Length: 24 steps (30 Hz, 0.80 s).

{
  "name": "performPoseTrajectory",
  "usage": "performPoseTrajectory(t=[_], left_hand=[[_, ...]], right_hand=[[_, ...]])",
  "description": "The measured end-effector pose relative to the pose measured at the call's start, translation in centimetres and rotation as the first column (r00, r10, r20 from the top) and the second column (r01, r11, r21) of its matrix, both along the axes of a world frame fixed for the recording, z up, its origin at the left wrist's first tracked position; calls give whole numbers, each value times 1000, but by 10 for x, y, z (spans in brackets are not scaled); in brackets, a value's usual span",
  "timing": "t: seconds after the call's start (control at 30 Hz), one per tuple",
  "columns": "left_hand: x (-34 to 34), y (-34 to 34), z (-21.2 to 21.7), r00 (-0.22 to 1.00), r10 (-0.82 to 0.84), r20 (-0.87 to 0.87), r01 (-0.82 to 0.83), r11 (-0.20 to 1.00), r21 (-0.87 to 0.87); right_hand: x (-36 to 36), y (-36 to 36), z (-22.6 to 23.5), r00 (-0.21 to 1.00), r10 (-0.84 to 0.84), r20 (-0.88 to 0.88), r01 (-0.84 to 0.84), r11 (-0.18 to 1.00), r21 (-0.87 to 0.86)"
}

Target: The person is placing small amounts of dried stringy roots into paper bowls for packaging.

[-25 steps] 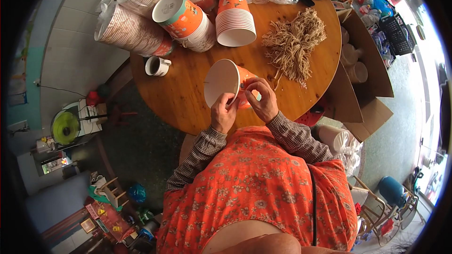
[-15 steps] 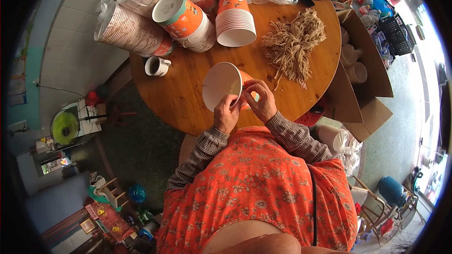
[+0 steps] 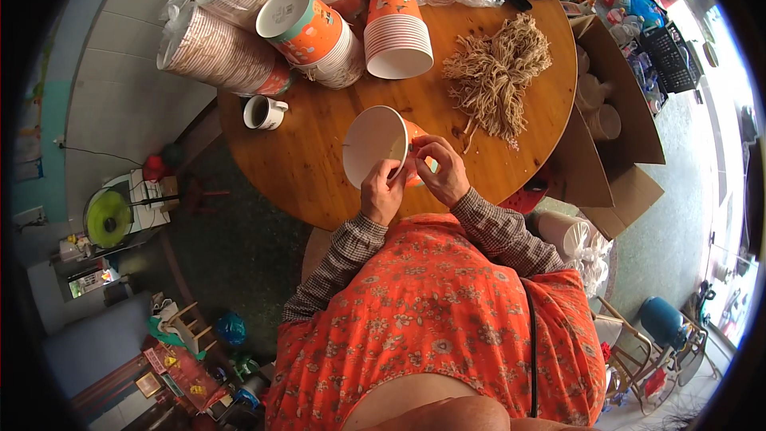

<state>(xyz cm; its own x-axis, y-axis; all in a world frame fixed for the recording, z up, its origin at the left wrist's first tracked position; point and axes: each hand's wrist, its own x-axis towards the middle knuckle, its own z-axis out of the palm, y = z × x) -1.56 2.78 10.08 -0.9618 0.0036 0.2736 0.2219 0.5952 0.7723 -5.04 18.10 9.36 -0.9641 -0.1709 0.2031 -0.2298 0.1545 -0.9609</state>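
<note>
A large paper bucket (image 3: 372, 140), white inside and orange printed outside, is tilted on its side above the near part of the table, mouth facing left. My left hand (image 3: 383, 194) pinches its near rim, with the thumb at the mouth's edge. Against the bucket's outer side, just below the rim, the fingers of my right hand (image 3: 443, 172) are pinched together. Whatever lies between those fingertips is too small to make out. A thin dark bit shows at the far-left edge of the mouth. Beyond my right hand lies a bundle of tan twine (image 3: 503, 76).
Nested paper buckets (image 3: 398, 46) and plastic-wrapped stacks (image 3: 215, 52) crowd the far left of the round wooden table (image 3: 307, 164). A mug (image 3: 265, 113) with dark liquid stands near its left edge. An opened cardboard box (image 3: 586, 156) holding white tubs is at the right.
Almost nothing differs. Both hands keep their places on the bucket, and the whole view has shifted very slightly.
</note>
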Motion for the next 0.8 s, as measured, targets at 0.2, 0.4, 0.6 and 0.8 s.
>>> performPoseTrajectory(t=[0.2,0.4,0.6,0.8], left_hand=[[0,2,3,999,-2,-36,1,1000,-23],[0,2,3,998,-24,-60,21,999,-50],[0,1,2,998,-19,-68,15,998,-61],[1,1,3,998,-17,-60,13,998,-64]], right_hand=[[-1,4,-4,1000,26,-16,-25,1000,17],[-1,5,-5,1000,21,7,-21,1000,21],[-2,4,-10,999,24,32,-24,1000,-6],[-1,5,-8,999,18,35,-18,1000,-4]])
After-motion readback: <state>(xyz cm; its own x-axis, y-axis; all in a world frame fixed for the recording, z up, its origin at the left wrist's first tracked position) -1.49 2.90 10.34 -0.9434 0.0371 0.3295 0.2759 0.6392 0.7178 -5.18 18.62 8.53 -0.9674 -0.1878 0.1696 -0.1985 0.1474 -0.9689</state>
